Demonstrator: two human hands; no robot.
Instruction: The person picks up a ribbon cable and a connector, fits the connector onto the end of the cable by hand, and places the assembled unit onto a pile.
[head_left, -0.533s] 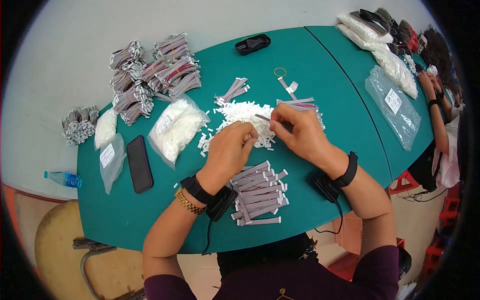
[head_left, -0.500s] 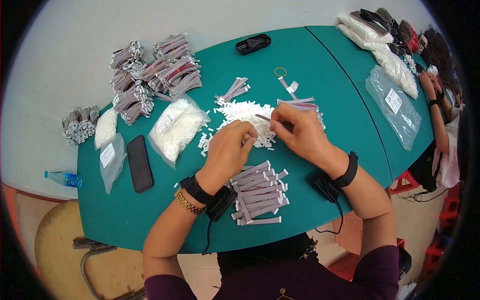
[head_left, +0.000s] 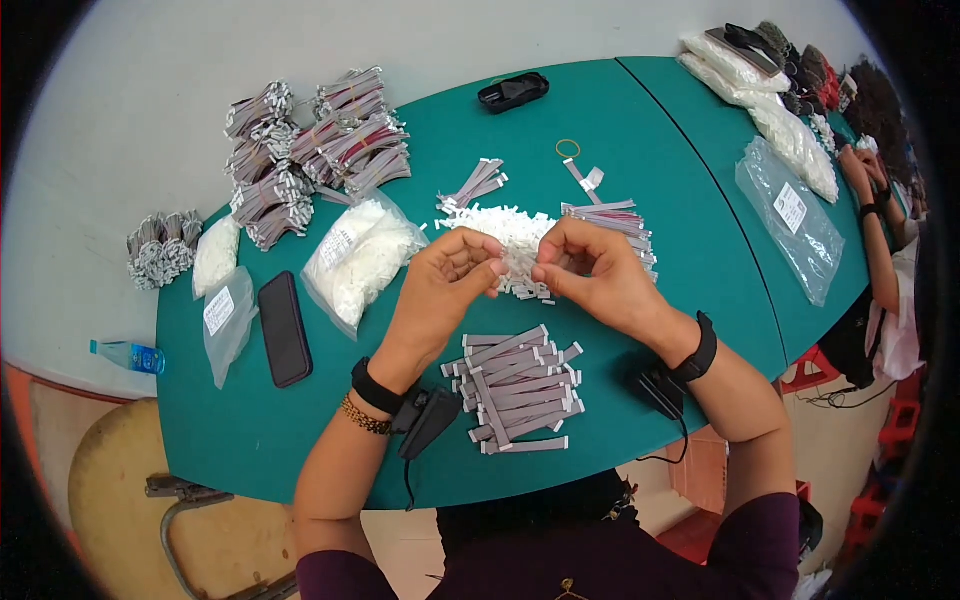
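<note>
Your left hand (head_left: 445, 285) and right hand (head_left: 590, 270) meet fingertip to fingertip over the middle of the green tabletop (head_left: 650, 130). Both are curled nearly closed, pinching at a small white piece (head_left: 515, 268) btwn them; can't tell which hand really has the grip, or if a strip is in there too. Right under your fingers sits the loose pile of white pieces (head_left: 505, 228), approx. mid-tabletop.

Toward the near edge, just below your hands, lies a stack of flat grey strips (head_left: 515, 385) w/ white ends. More strips (head_left: 620, 222) lie just right of the pile, partly behind your right hand, and a small bunch (head_left: 475, 185) lies on the pile's far side. A rubber band (head_left: 567, 148) lies further back.

Left of the pile: a clear bag of white pieces (head_left: 362, 258), then a black phone (head_left: 285, 328), then a smaller clear bag (head_left: 225, 320) at the left edge. The far left corner holds heaps of bundled strips (head_left: 310, 150), with another bundle (head_left: 160, 248) and a white bag (head_left: 215, 255) at the left edge.

A black case (head_left: 512, 90) sits at the far edge. A flat clear bag (head_left: 790, 215) lies toward the right side, w/ long white bags (head_left: 790, 135) beyond it. Another person's arm (head_left: 875, 230) rests at the right edge. Both your wrists carry black bands w/ small black boxes (head_left: 428, 420) on cables.
</note>
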